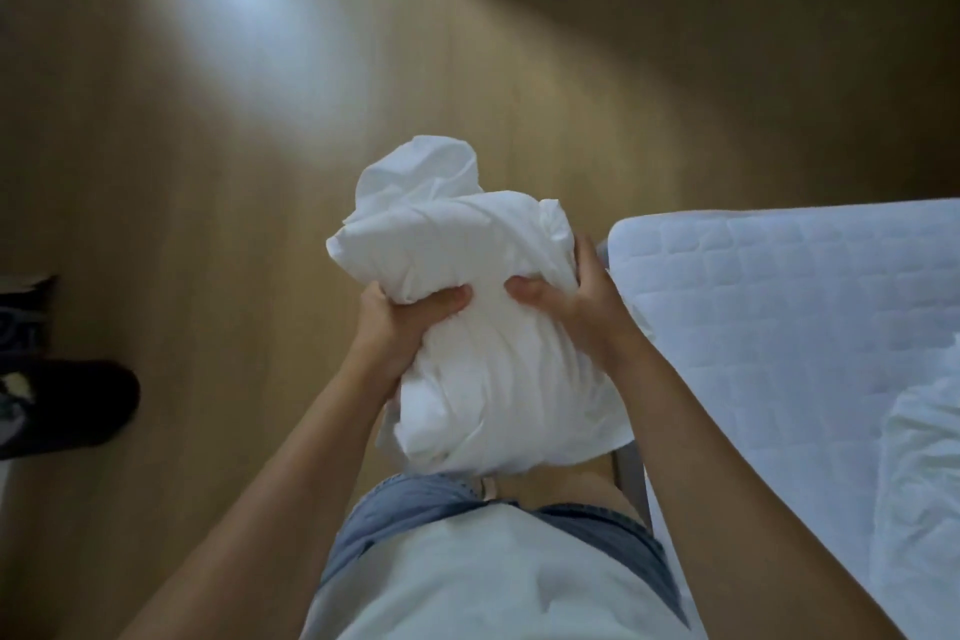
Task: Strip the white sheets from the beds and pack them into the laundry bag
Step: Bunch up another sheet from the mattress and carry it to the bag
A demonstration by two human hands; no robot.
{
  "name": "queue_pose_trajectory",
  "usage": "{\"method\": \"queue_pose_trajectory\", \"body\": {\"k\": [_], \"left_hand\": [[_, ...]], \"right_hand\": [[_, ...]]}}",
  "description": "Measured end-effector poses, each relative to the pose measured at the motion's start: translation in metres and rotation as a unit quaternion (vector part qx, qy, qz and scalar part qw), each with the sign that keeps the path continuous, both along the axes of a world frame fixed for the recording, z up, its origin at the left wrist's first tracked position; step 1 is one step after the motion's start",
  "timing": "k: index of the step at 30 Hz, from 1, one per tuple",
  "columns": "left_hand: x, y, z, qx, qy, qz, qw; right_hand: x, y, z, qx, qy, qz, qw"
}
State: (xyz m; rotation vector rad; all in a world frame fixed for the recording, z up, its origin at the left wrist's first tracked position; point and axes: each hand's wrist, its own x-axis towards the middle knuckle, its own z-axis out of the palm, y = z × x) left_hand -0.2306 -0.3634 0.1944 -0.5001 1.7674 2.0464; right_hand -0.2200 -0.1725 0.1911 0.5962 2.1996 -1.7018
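We hold the white sheet (pixel 467 276) bunched into a tight bundle in front of our waist, above the wooden floor (pixel 208 172) and just beside the corner of the bed (pixel 779 307). Our left hand (pixel 400 327) grips it from the near left side with the thumb pressed into the cloth. Our right hand (pixel 571 314) clasps the right side, its fingers (pixel 584 257) curled round the bundle's edge, so both hands are closed firmly on fabric. We judge that the sheet is squeezed small like this so that no loose end trails on the floor and it will pass easily through a bag's mouth. The quilted mattress (pixel 727 379) lies bare at this corner, so the stripping here looks done. A second crumpled sheet (pixel 924 473) rests on the bed at the right edge, not yet gathered. A dark shape (pixel 78 405) sits on the floor at the far left, and we cannot tell whether it is the laundry bag.
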Motion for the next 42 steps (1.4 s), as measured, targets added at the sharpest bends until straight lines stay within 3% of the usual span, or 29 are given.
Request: {"method": "queue_pose_trajectory", "body": {"k": [12,27,34,42], "left_hand": [[-0.206,-0.094,-0.015,-0.053,0.018,0.099,0.993],[-0.546,-0.18,0.006,-0.111,0.027,0.238,0.965],[-0.737,-0.248,-0.014,-0.084,0.006,0.217,0.973],[-0.964,-0.295,0.008,-0.048,0.022,0.169,0.984]], "right_hand": [[-0.238,-0.106,-0.023,0.046,0.054,0.068,0.995],[-0.634,-0.205,-0.007,0.034,0.092,0.217,0.971],[-0.81,-0.268,-0.019,0.038,0.074,0.194,0.977],[-1.01,-0.31,0.005,0.079,0.079,0.142,0.984]]}}
